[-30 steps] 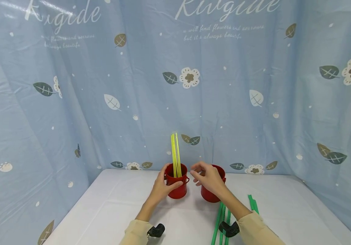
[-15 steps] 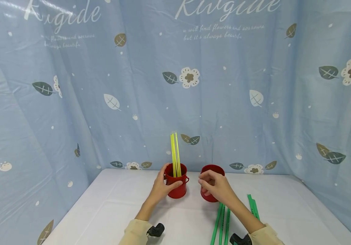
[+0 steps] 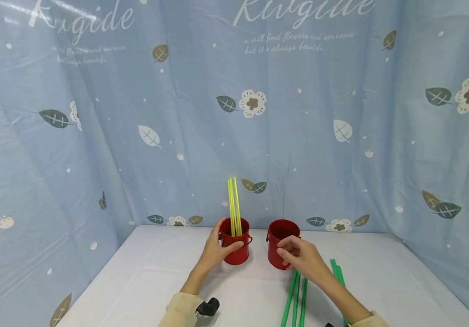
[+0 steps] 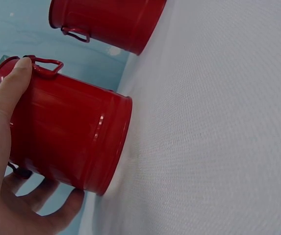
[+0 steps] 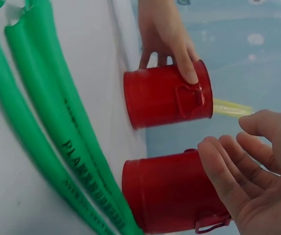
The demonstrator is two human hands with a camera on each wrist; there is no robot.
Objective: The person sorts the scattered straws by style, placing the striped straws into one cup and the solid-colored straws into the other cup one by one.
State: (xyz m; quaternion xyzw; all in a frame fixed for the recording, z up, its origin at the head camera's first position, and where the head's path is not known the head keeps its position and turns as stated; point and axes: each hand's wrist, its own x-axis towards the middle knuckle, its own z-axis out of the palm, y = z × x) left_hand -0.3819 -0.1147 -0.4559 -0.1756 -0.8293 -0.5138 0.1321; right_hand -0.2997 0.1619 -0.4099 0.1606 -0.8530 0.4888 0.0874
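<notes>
My left hand (image 3: pixel 215 247) grips a red bucket (image 4: pixel 71 132) around its side, thumb across the front near the handle and fingers behind. Several yellow sticks (image 3: pixel 234 206) stand upright in that bucket, leaning slightly. A second red bucket (image 3: pixel 277 247) stands to its right on the table; no sticks show above its rim. In front of this second bucket hovers my right hand (image 3: pixel 303 258), with fingers loosely bent and nothing held. The right wrist view shows the same hand (image 5: pixel 258 171) beside the bucket's upper part; whether it touches the bucket I cannot tell.
Long green strips (image 3: pixel 296 297) with dark printing lie on the white table (image 3: pixel 148 277) in front of the second bucket. More green strips (image 3: pixel 339 274) lie to their right, partly behind the right forearm. A blue patterned curtain (image 3: pixel 193 159) hangs at the back and sides.
My right hand has moved right and down, from between the two buckets to the front right of the second one. My left hand stays on its bucket.
</notes>
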